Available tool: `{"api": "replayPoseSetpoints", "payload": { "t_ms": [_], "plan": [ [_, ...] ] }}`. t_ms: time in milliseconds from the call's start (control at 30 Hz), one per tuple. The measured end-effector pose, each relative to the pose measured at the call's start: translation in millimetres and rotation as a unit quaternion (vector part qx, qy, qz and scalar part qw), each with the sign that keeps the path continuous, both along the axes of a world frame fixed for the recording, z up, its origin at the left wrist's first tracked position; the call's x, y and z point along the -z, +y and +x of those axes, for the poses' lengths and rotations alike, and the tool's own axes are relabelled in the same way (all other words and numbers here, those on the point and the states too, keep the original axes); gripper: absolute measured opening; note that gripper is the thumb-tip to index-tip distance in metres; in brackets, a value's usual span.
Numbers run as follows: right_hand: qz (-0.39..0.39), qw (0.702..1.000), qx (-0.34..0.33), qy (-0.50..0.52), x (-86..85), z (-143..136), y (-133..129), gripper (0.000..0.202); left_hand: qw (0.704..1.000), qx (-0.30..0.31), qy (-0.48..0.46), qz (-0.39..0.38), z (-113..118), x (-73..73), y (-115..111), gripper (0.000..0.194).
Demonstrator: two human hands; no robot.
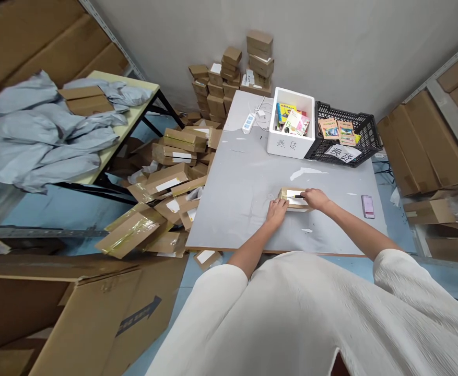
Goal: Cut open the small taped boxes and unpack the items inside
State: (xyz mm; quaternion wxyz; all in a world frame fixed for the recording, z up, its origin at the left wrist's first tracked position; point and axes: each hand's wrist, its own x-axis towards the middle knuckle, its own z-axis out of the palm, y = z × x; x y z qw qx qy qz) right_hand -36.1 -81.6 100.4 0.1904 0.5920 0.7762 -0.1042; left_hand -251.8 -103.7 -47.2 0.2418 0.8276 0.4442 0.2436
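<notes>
A small brown cardboard box [293, 208] with a white label [294, 197] and shiny tape lies on the grey-topped table in front of me. My left hand [278, 211] holds its near left corner, with a ring on one finger. Over the right part of the same box, my right hand [315, 199] is closed around a slim box cutter [299, 196] with a dark handle. The cutter points left across the label toward the taped end. Whether its blade touches the cardboard is too small to tell.
A white foam box [290, 146] with books and a black crate [344, 154] stand at the table's back. A power strip [248, 123] and a phone [368, 207] lie on it. Parcels [176, 180] heap at left, near a table with grey bags [52, 130].
</notes>
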Motion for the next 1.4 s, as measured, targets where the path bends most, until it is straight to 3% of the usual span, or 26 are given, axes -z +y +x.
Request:
{"api": "replayPoseSetpoints", "payload": {
  "t_ms": [300,600,900,967,1100,1200,1400],
  "plan": [
    [-0.032,0.998,0.016,-0.047,-18.8,55,-12,0.038,0.988,-0.004,0.155,0.027,7,-25.2,-3,0.043],
    [-0.025,0.998,0.032,-0.054,-21.1,121,-28,0.036,0.979,-0.009,0.205,0.012,15,-38.4,-5,0.046],
    [-0.009,0.997,0.058,0.057,8.7,173,-41,0.038,0.971,-0.039,0.234,0.014,29,-46.4,-10,0.041],
    [-0.01,0.994,0.062,0.09,17.9,182,-42,0.037,0.973,-0.024,0.228,0.018,43,-51.7,-9,0.04],
    [-0.006,0.988,0.065,0.14,33.6,195,-44,0.034,0.971,0.064,0.229,0.006,81,-61.7,0,0.044],
    [-0.005,0.982,0.073,0.173,41.9,202,-46,0.034,0.962,0.079,0.261,-0.015,106,-66.1,11,0.047],
    [-0.022,0.968,0.094,0.23,52.2,212,-43,0.037,0.944,0.096,0.315,-0.031,125,-70.1,23,0.036]
  ]
}}
